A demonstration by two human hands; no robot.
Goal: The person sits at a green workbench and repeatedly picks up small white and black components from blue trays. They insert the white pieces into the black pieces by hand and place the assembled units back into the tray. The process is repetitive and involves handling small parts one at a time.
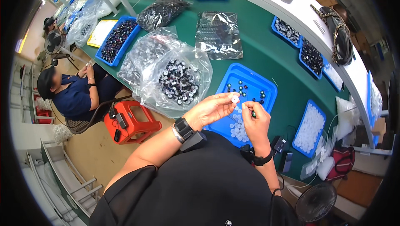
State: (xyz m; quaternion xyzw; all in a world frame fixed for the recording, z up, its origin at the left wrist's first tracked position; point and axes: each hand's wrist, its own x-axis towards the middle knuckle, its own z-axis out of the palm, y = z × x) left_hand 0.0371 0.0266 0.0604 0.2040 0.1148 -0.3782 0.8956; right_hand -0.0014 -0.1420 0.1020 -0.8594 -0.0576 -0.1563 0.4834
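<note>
My left hand pinches a small round white disc between thumb and fingertips, above a blue tray. Close to its right, my right hand is closed, and a small dark green shiny bead shows at its curled fingers. Whether those fingertips also hold something finer is too small to make out. In the tray beneath lie several translucent white discs on the near side. Dark round beads are scattered toward its far side.
A clear plastic bag full of dark-and-white pieces lies left of the tray. Beyond is a flat dark package. Another blue tray of white pieces stands right. A red stool and a seated co-worker are at the left.
</note>
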